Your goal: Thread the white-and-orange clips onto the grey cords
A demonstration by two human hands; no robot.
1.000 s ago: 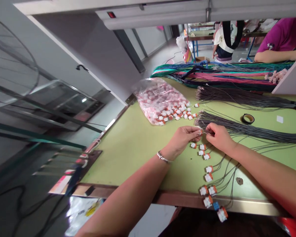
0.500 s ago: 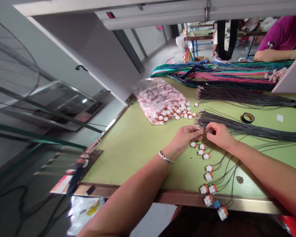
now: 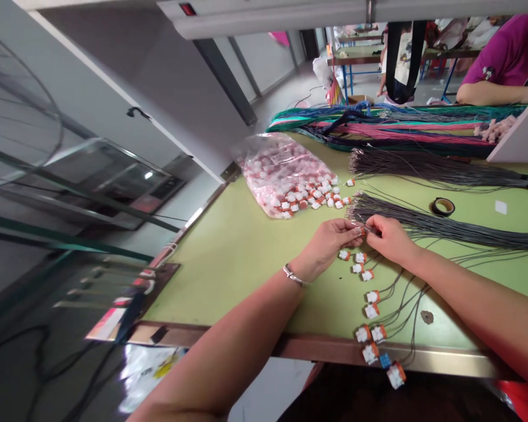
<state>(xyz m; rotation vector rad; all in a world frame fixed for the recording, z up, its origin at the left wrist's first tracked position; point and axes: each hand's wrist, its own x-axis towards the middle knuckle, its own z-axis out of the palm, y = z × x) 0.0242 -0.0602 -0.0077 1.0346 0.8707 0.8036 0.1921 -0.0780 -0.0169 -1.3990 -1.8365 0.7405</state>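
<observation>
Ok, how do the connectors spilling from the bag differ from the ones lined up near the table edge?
The loose connectors at the plastic bag lie heaped, no wires showing; the wired connectors near the table edge each trail a dark wire. The heap is tight; the wired ones string out in a ragged row. Both are small, white and orange.

Tape roll [image 3: 443, 206] (dark), coloured wires [image 3: 400, 126].

Wire-harness assembly workshop: green counter [image 3: 246, 258] carrying bundled wires [image 3: 444, 228], a bag of connectors [image 3: 277, 170], and coloured cable looms [image 3: 400, 126]; further workbenches [image 3: 361, 55] at upper right.
</observation>
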